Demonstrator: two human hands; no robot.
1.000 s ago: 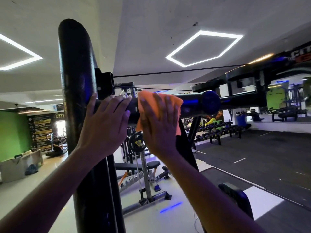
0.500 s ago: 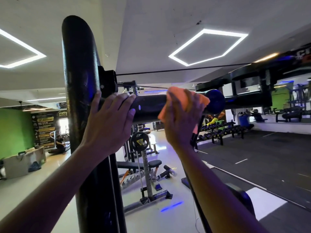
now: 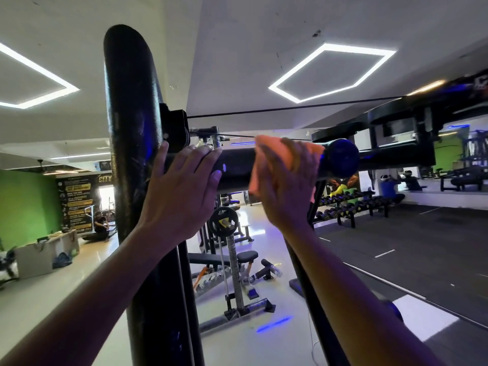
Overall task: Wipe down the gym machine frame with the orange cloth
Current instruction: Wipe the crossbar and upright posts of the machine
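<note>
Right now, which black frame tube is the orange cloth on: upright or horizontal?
The horizontal black round bar. The right hand presses the orange cloth on it; the upright black post has no cloth.

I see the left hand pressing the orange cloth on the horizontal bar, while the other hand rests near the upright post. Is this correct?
Not quite: the head view shows the right hand pressing the orange cloth on the horizontal bar. The left hand is the one resting near the upright post.
</note>
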